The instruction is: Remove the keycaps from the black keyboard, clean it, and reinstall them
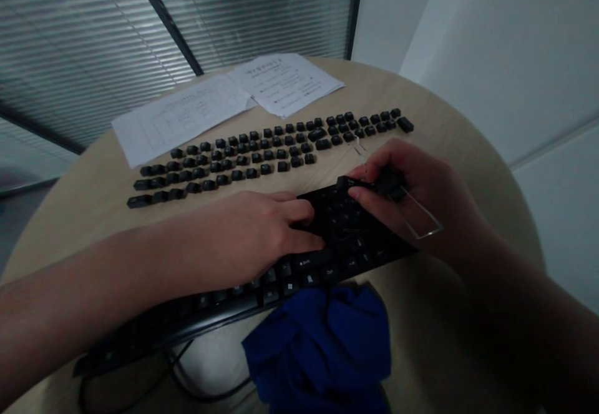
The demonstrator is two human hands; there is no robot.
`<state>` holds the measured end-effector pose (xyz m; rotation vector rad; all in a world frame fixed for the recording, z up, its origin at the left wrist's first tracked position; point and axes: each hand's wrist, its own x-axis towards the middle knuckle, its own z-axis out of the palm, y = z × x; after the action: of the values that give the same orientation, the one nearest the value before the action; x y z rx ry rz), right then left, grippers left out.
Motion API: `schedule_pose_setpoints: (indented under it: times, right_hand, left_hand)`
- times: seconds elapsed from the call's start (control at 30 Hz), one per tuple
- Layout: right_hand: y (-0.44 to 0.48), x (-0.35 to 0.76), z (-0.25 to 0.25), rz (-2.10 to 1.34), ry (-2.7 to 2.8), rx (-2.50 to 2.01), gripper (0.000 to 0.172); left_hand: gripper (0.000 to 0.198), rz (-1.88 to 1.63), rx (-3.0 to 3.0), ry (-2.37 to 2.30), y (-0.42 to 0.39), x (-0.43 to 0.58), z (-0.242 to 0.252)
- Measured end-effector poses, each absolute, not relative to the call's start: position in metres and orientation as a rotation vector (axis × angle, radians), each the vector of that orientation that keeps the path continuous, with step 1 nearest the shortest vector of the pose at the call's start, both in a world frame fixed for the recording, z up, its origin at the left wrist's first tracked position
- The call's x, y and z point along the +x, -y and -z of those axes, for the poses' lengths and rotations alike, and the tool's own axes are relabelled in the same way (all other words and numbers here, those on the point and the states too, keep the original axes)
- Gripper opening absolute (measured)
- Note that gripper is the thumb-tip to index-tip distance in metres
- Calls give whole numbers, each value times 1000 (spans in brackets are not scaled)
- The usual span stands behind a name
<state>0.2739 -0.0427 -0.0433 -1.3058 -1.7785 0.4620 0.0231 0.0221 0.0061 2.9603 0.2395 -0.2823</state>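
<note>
A black keyboard (262, 301) lies at a slant across the front of the round table. Many of its keys are off in the upper right part. My left hand (262, 230) rests over it, fingers curled at the far edge and thumb near the Shift key, holding it. In my right hand (416, 183), closed over the keyboard's right end, is a wire keycap puller (423, 233) with a dark handle. Its thin wire loops stick out on both sides of the fingers. A black keycap (345, 183) shows at the fingertips; whether it is gripped I cannot tell.
Loose black keycaps (241, 160) stand in several rows beyond the keyboard. Behind them lie printed papers (290, 86) on the wooden table (486, 170). A crumpled blue cloth (322, 345) is at the front, beside a black cable (206, 395). Blinds and a white wall surround the table.
</note>
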Motion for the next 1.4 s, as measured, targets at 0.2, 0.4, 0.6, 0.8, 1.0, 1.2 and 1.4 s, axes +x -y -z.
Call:
schedule_pose_setpoints:
  times: [0.2, 0.4, 0.6, 0.8, 1.0, 1.2, 1.4]
  right_hand:
    - [40, 273, 46, -391, 1789, -1258, 13]
    - [40, 272, 48, -381, 1789, -1247, 13]
    - [40, 275, 49, -381, 1798, -1259, 14]
    - [36, 277, 57, -408, 1776, -1296, 16]
    - [35, 279, 57, -285, 1734, -1398, 19]
    - [-2, 285, 41, -27, 2138, -1404, 6]
    - [-66, 287, 42, 23, 2483, -1407, 9]
  left_hand:
    - [44, 336, 2973, -240, -20, 30, -6]
    - [43, 257, 2919, -294, -18, 23, -8]
    - [41, -24, 2803, -502, -11, -2, -18]
    - [43, -41, 2864, -522, 1, -12, -2]
    - [35, -36, 2898, -680, 26, -18, 6]
    - [75, -30, 2901, -941, 43, -42, 18]
    - [77, -12, 2806, -941, 38, -50, 27]
